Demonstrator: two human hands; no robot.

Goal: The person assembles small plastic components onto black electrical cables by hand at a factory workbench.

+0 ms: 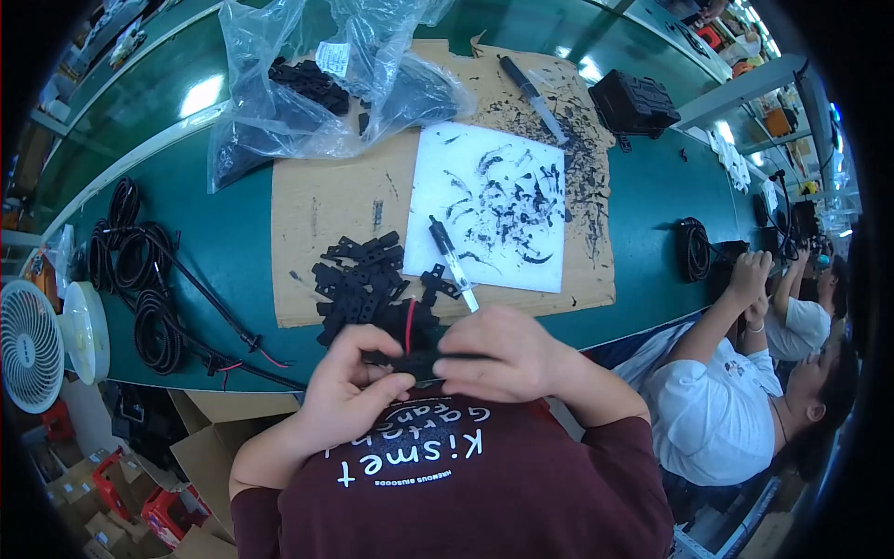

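My left hand [349, 380] pinches a black cable [421, 361] close to my shirt, at the table's front edge. My right hand [507, 354] closes round the same dark piece from the other side; its fingers are slightly blurred. A red wire [409, 324] stands up between the hands. Just beyond them lies a heap of small black plastic parts [358, 281]. To its right, a black-and-clear pen-like tool [451, 256] rests on a white sheet [424, 205] scattered with black shavings. Under these is a brown cardboard sheet [340, 191].
A clear plastic bag [270, 121] of black parts stands at the back. Another pen-like tool [531, 98] and a black box [635, 102] lie back right. Coiled black cables [140, 265] and a white fan [30, 345] are left. A co-worker [712, 396] sits right.
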